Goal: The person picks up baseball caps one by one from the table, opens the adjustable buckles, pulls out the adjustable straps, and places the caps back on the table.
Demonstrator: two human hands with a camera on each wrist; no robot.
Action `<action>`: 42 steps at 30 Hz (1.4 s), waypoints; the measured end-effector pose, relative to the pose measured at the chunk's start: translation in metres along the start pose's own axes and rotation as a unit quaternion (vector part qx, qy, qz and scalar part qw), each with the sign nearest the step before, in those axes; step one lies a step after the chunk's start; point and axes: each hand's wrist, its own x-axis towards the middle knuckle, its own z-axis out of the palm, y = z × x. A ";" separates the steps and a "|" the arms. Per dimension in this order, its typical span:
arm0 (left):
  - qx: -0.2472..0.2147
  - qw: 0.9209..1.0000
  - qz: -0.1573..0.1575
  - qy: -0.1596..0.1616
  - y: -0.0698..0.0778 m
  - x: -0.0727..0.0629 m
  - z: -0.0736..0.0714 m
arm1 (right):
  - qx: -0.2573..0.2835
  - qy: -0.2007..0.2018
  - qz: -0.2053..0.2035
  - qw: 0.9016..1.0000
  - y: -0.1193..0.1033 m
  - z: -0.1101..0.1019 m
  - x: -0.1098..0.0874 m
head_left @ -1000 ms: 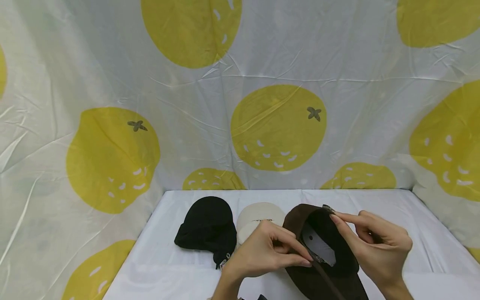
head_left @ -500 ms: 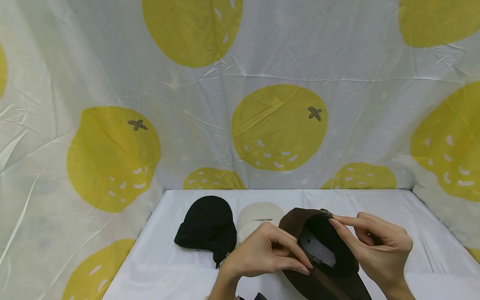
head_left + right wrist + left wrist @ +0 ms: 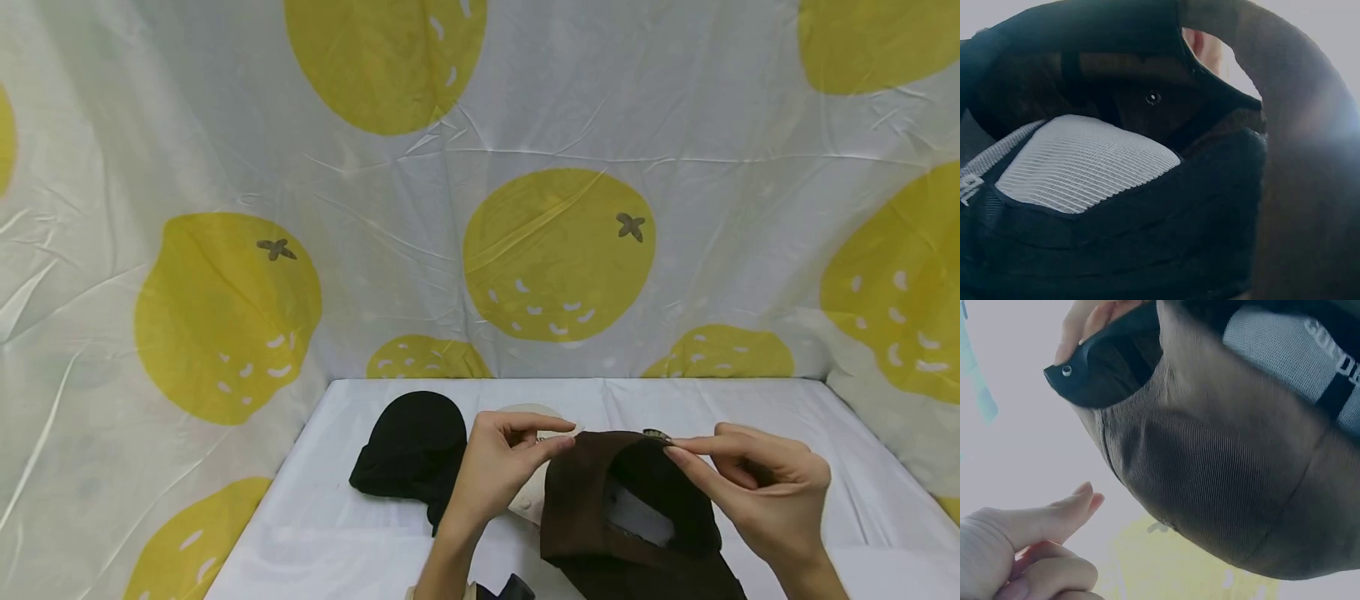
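Observation:
A dark brown corduroy baseball cap point(image 3: 573, 500) is held up, its black-and-white inside facing the head camera. My right hand point(image 3: 757, 479) pinches the cap's edge between thumb and index finger, beside a small metal buckle point(image 3: 657, 435). Off the cap's upper left, my left hand point(image 3: 502, 462) has thumb and index finger extended, the others bent. In the left wrist view that left hand point(image 3: 1035, 550) is apart from the cap point(image 3: 1210, 469) and holds nothing. Fingertips of the right hand show on its dark band. White mesh lining point(image 3: 1085, 162) fills the right wrist view's middle.
On the white-covered table point(image 3: 300, 550) a black cap point(image 3: 412, 446) lies at the left. A cream cap point(image 3: 529, 496) lies beside it, partly hidden behind my left hand and the brown cap. A white cloth with yellow fruit prints point(image 3: 558, 254) hangs behind.
My left hand has let go of the brown cap's strap and moved up and left. The brown cap has turned, showing more of its left side. The right hand keeps its pinch, nearly still.

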 end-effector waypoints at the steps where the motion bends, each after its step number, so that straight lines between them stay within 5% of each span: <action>1: 0.000 1.000 -0.002 0.002 -0.001 0.001 -0.001 | 0.008 -0.005 0.001 1.000 0.000 0.000 0.000; 18: -0.039 0.996 -0.014 -0.083 -0.008 0.004 -0.003 | 0.066 -0.025 0.012 0.997 -0.004 -0.002 0.004; 30: -0.029 0.996 -0.025 -0.085 -0.013 0.006 -0.006 | 0.083 0.015 0.029 0.996 -0.007 -0.022 0.001; 42: -0.018 0.994 -0.048 -0.093 -0.016 0.007 -0.007 | 0.138 0.103 0.034 0.985 -0.025 -0.026 0.011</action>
